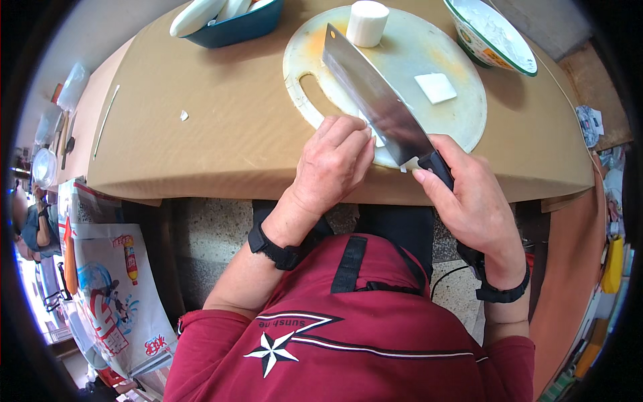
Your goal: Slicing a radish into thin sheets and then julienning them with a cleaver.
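My right hand point(467, 196) grips the black handle of a broad cleaver point(377, 100), whose blade slants up and left across a round white cutting board point(457, 120). My left hand point(336, 161) is at the board's near edge with its fingers curled against a white piece point(378, 139), partly hidden by the blade and fingers. A thick white cylindrical chunk, perhaps radish, point(367, 24) stands at the far side of the board. A flat white slice point(435, 88) lies to the right of the blade.
A blue plastic basket point(241, 27) of long white vegetables point(197, 16) stands at the far left. A green-rimmed bowl point(512, 59) holding white shreds is at the far right. A small white scrap point(184, 115) lies on the brown tabletop. Another person point(40, 226) is at the far left.
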{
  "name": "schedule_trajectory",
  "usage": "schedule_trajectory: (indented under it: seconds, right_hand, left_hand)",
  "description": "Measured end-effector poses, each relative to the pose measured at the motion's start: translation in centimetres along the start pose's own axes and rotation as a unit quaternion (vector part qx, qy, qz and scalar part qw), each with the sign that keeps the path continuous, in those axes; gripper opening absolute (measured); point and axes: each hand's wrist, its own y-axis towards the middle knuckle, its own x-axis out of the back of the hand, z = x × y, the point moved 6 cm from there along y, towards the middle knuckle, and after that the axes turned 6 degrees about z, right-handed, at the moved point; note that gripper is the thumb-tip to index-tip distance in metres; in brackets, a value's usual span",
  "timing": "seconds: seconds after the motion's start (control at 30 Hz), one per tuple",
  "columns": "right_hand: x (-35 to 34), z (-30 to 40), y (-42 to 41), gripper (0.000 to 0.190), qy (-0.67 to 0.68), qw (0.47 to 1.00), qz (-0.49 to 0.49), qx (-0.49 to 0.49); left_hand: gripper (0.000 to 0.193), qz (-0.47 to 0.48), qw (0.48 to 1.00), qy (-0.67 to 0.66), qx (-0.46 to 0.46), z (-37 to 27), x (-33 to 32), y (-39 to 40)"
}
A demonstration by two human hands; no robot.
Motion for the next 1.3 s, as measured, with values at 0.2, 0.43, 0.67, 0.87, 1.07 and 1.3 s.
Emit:
schedule_trajectory:
  seconds: [0.2, 0.43, 0.67, 0.87, 1.07, 1.3]
  right_hand:
    - [0.0, -0.1, -0.2, 0.032, -0.005, 1.000, -0.001, -0.002]
    - [0.2, 0.5, -0.2, 0.031, 0.013, 1.000, 0.007, -0.002]
    - [0.2, 0.9, 0.6, 0.028, -0.020, 0.999, 0.035, -0.012]
    - [0.0, 0.8, 1.4, 0.026, -0.056, 0.997, 0.050, -0.009]
    - [-0.6, 0.4, 4.5, 0.025, -0.077, 0.997, 0.024, 0.008]
    - [-0.1, -0.5, 4.5, 0.025, -0.035, 0.998, -0.042, 0.003]
  left_hand:
    - [0.013, -0.001, 1.000, 0.003, -0.001, 0.0, 0.0, -0.1]
    - [0.013, -0.002, 1.000, 0.002, 0.000, 0.0, -0.1, 0.0]
    - [0.010, -0.004, 1.000, -0.008, -0.001, 0.0, -0.3, 0.0]
    - [0.010, -0.002, 1.000, -0.005, 0.001, -0.1, -0.3, 0.0]
    - [0.010, -0.003, 1.000, -0.004, -0.002, -0.2, -0.2, 0.1]
    - [0.015, -0.001, 1.000, 0.001, -0.008, -0.1, -0.2, 0.0]
